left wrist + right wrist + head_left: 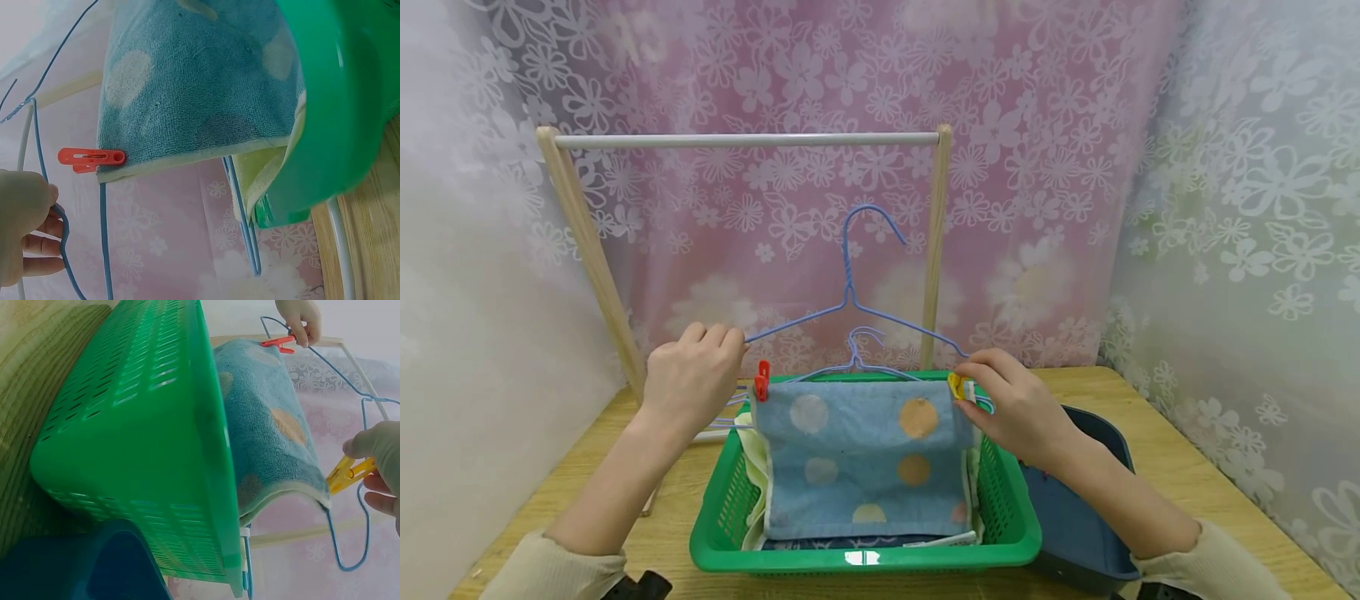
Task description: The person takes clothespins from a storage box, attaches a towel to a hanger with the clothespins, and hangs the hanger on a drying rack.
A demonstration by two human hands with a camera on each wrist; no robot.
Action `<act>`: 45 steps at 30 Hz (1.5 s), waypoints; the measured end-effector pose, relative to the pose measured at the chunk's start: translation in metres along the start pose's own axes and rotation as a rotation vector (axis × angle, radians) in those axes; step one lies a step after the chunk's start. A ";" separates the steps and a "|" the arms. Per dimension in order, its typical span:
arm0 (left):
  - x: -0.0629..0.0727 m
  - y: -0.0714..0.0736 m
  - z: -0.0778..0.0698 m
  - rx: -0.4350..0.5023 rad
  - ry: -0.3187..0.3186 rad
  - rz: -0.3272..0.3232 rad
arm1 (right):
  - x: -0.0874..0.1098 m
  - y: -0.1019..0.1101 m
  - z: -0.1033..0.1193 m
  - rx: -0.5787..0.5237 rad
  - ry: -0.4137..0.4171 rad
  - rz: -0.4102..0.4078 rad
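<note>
A blue wire hanger (805, 317) is held upright, hook on top. My left hand (692, 375) grips its left shoulder, fingers curled round the wire. From the lower bar hangs a blue towel (865, 442) with pale and orange dots. A red clothespin (94, 157) clamps the towel's left corner, just beside my left hand. At the right corner, my right hand (1018, 404) pinches a yellow clothespin (350, 474) between thumb and fingers. Its jaws are at the towel's edge, over the bar.
Under the towel stands a green basket (865, 560) with folded cloths inside. More blue hangers (855, 354) show behind the towel. A wooden rack (745, 140) with a white rail stands at the back left. A dark blue bin (1075, 517) sits right of the basket on the wooden table (1195, 500).
</note>
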State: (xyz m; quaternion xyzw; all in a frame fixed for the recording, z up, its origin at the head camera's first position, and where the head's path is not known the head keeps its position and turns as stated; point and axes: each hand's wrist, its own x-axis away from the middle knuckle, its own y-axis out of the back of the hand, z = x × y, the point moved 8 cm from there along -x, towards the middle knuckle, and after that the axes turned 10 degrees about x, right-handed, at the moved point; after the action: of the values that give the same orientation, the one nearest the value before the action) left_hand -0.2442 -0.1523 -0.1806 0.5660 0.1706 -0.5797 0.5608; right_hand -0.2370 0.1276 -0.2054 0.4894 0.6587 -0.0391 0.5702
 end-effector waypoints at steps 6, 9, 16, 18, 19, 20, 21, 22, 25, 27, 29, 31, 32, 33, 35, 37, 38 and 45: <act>0.000 0.000 0.000 0.006 0.007 0.012 | 0.002 -0.002 -0.003 0.022 -0.014 -0.009; 0.000 0.001 0.000 0.010 0.013 0.016 | 0.004 -0.003 -0.005 0.041 -0.038 0.005; -0.001 0.001 0.000 0.002 0.017 0.018 | 0.004 -0.004 -0.009 0.069 -0.153 0.056; -0.002 0.001 0.000 0.000 0.017 0.019 | 0.004 -0.004 -0.009 0.062 -0.178 0.081; -0.002 0.001 0.000 0.000 0.016 0.018 | 0.004 -0.005 -0.009 0.054 -0.186 0.089; -0.002 0.001 0.000 0.000 0.016 0.017 | 0.005 -0.005 -0.010 0.046 -0.191 0.093; -0.002 0.001 0.000 0.001 0.016 0.015 | 0.005 -0.005 -0.010 0.037 -0.191 0.093; -0.002 0.001 0.000 0.001 0.016 0.016 | 0.005 -0.005 -0.010 0.029 -0.188 0.089; -0.002 0.001 0.000 0.004 0.017 0.013 | 0.004 -0.003 -0.008 0.000 -0.155 0.060; -0.002 0.001 0.000 0.006 0.018 0.013 | 0.003 -0.001 -0.005 -0.023 -0.116 0.038; -0.002 0.001 0.000 0.007 0.020 0.013 | 0.001 0.000 -0.001 -0.042 -0.068 0.015; -0.002 0.001 0.000 0.009 0.018 0.012 | 0.001 0.002 0.003 -0.051 -0.024 -0.001; -0.002 0.001 0.000 0.009 0.017 0.012 | 0.001 0.002 0.005 -0.050 -0.009 -0.005; -0.002 0.001 0.000 0.009 0.016 0.012 | 0.001 0.003 0.006 -0.044 0.005 -0.010; -0.002 0.001 -0.001 0.008 0.011 0.008 | 0.002 0.003 0.008 -0.024 0.022 -0.013; -0.002 0.001 -0.001 0.005 0.007 0.001 | 0.003 0.004 0.010 -0.006 0.035 -0.009; -0.002 0.001 -0.001 0.004 0.004 -0.003 | 0.003 0.005 0.011 0.001 0.045 -0.011; -0.003 0.001 -0.002 0.008 -0.010 -0.034 | 0.004 0.007 0.018 0.014 0.102 0.003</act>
State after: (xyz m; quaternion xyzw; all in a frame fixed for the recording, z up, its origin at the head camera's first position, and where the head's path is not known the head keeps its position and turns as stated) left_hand -0.2433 -0.1495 -0.1785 0.5623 0.1751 -0.5925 0.5497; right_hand -0.2186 0.1228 -0.2110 0.4959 0.6857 -0.0180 0.5325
